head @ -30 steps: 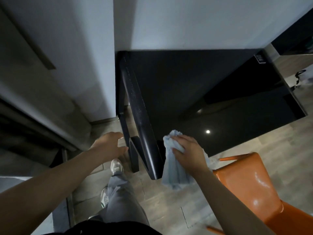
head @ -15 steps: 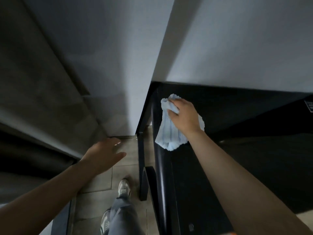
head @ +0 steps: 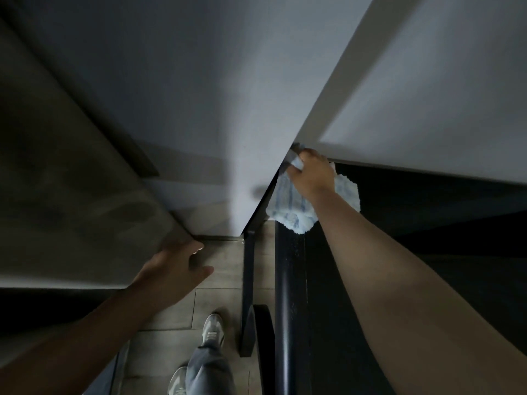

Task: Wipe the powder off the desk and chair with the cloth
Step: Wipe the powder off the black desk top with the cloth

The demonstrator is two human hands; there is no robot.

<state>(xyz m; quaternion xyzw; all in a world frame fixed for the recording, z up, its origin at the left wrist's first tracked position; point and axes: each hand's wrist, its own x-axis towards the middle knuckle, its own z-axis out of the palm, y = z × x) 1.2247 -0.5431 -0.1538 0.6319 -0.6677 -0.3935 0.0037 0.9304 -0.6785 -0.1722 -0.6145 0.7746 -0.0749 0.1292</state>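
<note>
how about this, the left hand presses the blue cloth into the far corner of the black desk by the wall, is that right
Not quite. The head view shows the right hand, not the left, gripping the blue cloth at the far corner of the black desk by the wall. The left hand holds nothing; its fingers are spread above the floor.

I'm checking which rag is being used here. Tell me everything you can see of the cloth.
The cloth is pale blue with darker blue stripes and looks like soft, fuzzy fabric. It is crumpled rather than folded. It lies at the far left corner of the black desk, close to the white wall. The right hand grips it from above, and its lower end reaches over the desk's rounded left edge.
</note>
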